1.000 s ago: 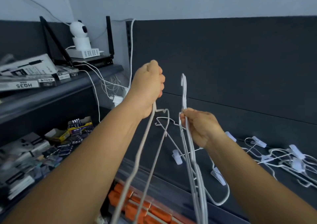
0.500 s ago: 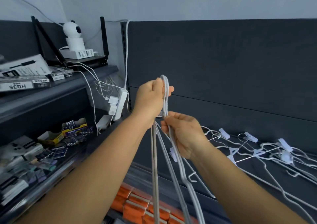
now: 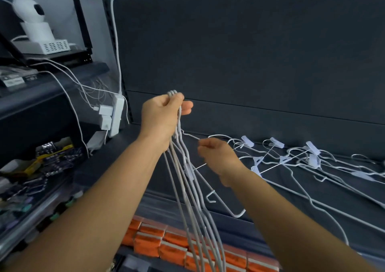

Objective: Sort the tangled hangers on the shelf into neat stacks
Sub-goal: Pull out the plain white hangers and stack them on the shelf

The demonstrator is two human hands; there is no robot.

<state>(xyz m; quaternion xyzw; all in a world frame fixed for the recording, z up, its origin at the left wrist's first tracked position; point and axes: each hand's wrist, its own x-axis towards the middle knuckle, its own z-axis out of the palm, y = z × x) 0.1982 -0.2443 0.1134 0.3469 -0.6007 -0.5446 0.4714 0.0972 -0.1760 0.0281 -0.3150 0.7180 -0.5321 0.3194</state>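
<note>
My left hand (image 3: 164,119) is raised above the dark shelf (image 3: 312,201) and grips a bunch of white wire hangers (image 3: 188,190) by their hooks; the hangers dangle down past the shelf's front edge. Just right of the bunch and lower, my right hand (image 3: 220,159) hovers with loosely curled fingers and holds nothing that I can see. A tangle of white clip hangers (image 3: 291,161) lies spread over the shelf to the right, partly hidden behind my right hand and forearm.
A white power strip (image 3: 117,115) with plugs and cables hangs at the left post. A white security camera (image 3: 31,15) sits on the upper left shelf. Small packaged goods (image 3: 41,163) fill the lower left shelf. Orange packs (image 3: 166,242) line the shelf below.
My right hand has let go of the hangers and moved right and down. All the lifted hangers now hang together from my left hand. The view has shifted toward the shelf.
</note>
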